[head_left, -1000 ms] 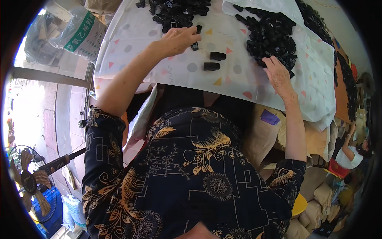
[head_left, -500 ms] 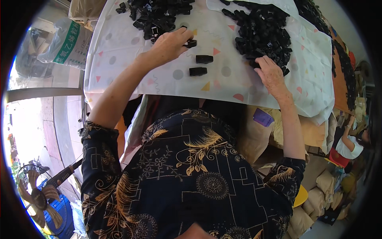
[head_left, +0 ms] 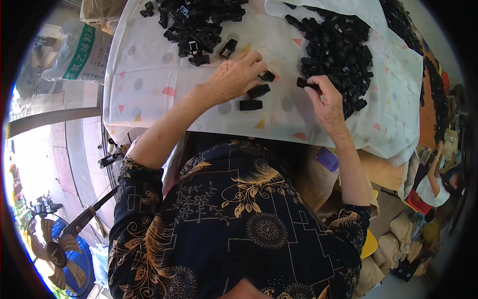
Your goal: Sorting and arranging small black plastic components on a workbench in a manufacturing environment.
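My left hand (head_left: 237, 77) is closed, its fingers curled over a small black plastic piece (head_left: 267, 76) on the white tablecloth. Two similar black pieces, a tilted one (head_left: 258, 90) and a level one (head_left: 251, 105), lie just below its fingertips. Between thumb and fingers, my right hand (head_left: 326, 102) pinches another small black plastic piece (head_left: 302, 82), held out to the left of the right-hand heap (head_left: 337, 55). Beyond my left hand is the other heap of black pieces (head_left: 191, 27). A single black piece with an opening (head_left: 228, 49) lies between that heap and my hand.
A white patterned tablecloth (head_left: 144, 99) covers the table. Plastic sacks (head_left: 89, 52) stand at the left, with a fan (head_left: 57, 254) below. A purple item (head_left: 327, 159) lies under the table's near edge. Another person (head_left: 430, 187) is at the far right.
My left hand has moved right and nearer, to the row of loose pieces. My right hand has come away leftward from the right heap with a piece in its fingers.
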Available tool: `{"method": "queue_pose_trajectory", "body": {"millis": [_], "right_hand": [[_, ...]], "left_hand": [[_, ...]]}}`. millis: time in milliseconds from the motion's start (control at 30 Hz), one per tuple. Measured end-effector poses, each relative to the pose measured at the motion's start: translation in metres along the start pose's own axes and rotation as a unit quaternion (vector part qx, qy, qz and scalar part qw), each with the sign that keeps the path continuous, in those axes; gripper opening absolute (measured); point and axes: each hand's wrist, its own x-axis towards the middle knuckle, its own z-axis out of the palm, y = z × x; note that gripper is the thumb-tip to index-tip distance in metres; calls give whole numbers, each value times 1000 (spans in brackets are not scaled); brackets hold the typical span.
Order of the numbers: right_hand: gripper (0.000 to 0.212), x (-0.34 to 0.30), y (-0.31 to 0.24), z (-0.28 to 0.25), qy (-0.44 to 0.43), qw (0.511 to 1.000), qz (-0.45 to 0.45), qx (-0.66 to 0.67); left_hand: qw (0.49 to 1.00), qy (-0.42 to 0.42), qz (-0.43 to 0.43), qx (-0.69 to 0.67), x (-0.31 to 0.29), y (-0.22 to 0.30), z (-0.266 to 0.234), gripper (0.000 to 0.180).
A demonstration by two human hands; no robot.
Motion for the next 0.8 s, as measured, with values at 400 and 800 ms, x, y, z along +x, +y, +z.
{"method": "queue_pose_trajectory", "body": {"millis": [400,800], "right_hand": [[29,29,-23,63,64,984,-163,-19],[37,21,-18,63,27,963,-204,-172]], "left_hand": [[987,39,-121,-96,-10,13,6,30],[988,49,-114,-90,-15,11,7,35]]}}
